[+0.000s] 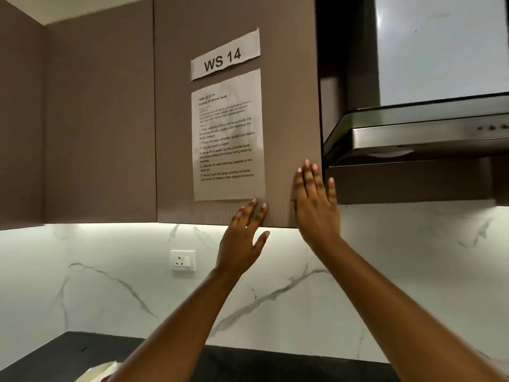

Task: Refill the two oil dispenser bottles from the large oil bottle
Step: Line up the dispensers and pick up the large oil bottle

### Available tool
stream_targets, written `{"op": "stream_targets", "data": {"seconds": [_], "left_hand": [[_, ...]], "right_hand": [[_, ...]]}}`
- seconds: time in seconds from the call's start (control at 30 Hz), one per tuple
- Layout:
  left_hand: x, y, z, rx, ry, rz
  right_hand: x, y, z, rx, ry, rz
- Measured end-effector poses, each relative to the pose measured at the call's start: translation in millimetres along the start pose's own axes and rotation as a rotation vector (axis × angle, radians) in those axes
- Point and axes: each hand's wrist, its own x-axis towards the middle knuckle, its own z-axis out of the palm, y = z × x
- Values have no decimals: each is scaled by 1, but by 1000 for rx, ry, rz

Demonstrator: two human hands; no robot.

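None of the three oil bottles is in view; both hands touch a brown ribbed cabinet door, centre frame.
Left hand, fingers spread, meets its bottom edge below the printed sheet; right hand, fingers straight, lies flat nearer its right edge. Bottles perhaps behind it or below frame; pale object, bottom left, is cut off.

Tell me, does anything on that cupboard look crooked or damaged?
Yes. The white paper strip printed WS 14 sits askew on the brown ribbed cabinet door, right end higher than left, and its lower edge is wavy, as if torn. Nothing else stands out.
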Motion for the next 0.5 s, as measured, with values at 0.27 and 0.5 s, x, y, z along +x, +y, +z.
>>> {"op": "stream_targets", "data": {"seconds": [0.27, 0.5], "left_hand": [[12, -48, 48, 194, -45, -53], [22, -72, 70, 262, 31, -132]], "right_hand": [[10, -2, 64, 58, -120, 90], [18, -2, 105, 118, -134, 137]]}}
